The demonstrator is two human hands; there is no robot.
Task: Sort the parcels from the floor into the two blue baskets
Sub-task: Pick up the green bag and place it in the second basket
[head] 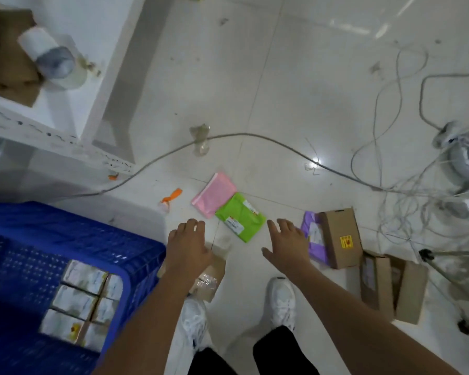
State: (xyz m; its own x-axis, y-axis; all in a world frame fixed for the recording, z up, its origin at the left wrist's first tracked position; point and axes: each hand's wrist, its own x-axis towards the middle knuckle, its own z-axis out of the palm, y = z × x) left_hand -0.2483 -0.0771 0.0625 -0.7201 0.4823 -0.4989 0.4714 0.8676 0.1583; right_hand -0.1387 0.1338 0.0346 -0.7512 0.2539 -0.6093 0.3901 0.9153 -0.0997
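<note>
A green mailer (240, 216) and a pink mailer (214, 197) lie flat on the white floor ahead of me. To the right are a purple mailer (315, 240) and a cardboard box with a yellow sticker (341, 240). My left hand (188, 243) hangs open above a small brown box (210, 277), holding nothing. My right hand (287, 243) is open too, fingers spread, between the green and purple mailers. A blue basket (73, 239) at lower left holds several white-labelled parcels (84, 299).
Two more cardboard boxes (394, 288) lie at the right. Cables (255, 136) snake across the floor toward a fan (463, 169). A white shelf frame (65, 142) stands at upper left. Orange scraps (172, 196) lie near the basket. My white shoes (282, 301) are below.
</note>
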